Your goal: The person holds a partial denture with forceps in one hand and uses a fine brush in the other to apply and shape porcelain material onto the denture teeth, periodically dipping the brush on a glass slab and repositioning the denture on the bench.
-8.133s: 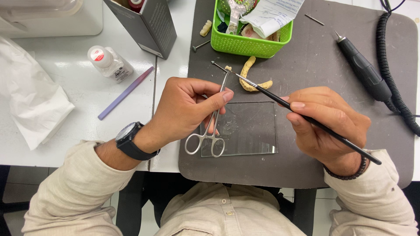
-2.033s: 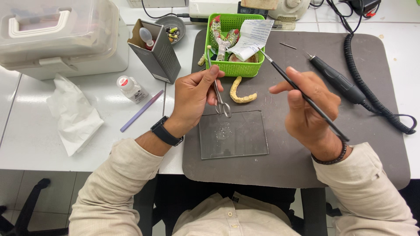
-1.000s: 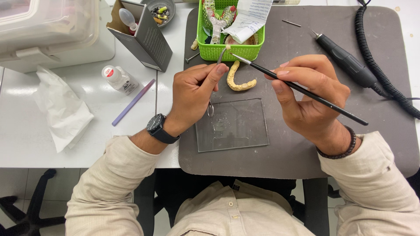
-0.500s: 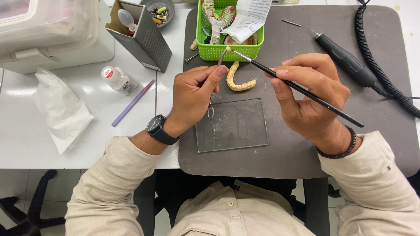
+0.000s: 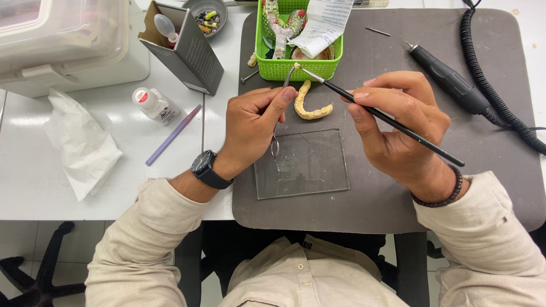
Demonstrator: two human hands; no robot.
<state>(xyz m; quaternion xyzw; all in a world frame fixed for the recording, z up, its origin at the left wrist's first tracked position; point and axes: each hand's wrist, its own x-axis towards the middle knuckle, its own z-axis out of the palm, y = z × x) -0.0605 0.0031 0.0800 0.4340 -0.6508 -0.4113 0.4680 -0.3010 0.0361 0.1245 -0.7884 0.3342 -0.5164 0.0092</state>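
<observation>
My left hand point(image 5: 253, 125) grips metal scissor-handled forceps point(image 5: 281, 108) upright, their tip raised near the green basket. My right hand point(image 5: 398, 125) pinches a thin black brush point(image 5: 392, 122), whose tip meets the forceps tip at the basket's front wall. A yellowish arch of artificial teeth point(image 5: 310, 105) lies on the grey mat between my hands. A clear glass slab point(image 5: 301, 165) with pale smears rests on the mat just below it.
A green basket point(image 5: 273, 69) with dental casts and a folded paper sits at the mat's far edge. A black handpiece point(image 5: 449, 79) with coiled cable lies right. Left on the white table: grey box point(image 5: 193, 51), small bottle point(image 5: 156, 105), purple stick point(image 5: 173, 135), tissue point(image 5: 82, 148), plastic case point(image 5: 62, 40).
The brush tip has shifted up to the forceps tip near the basket. My hands otherwise stay in place over the mat.
</observation>
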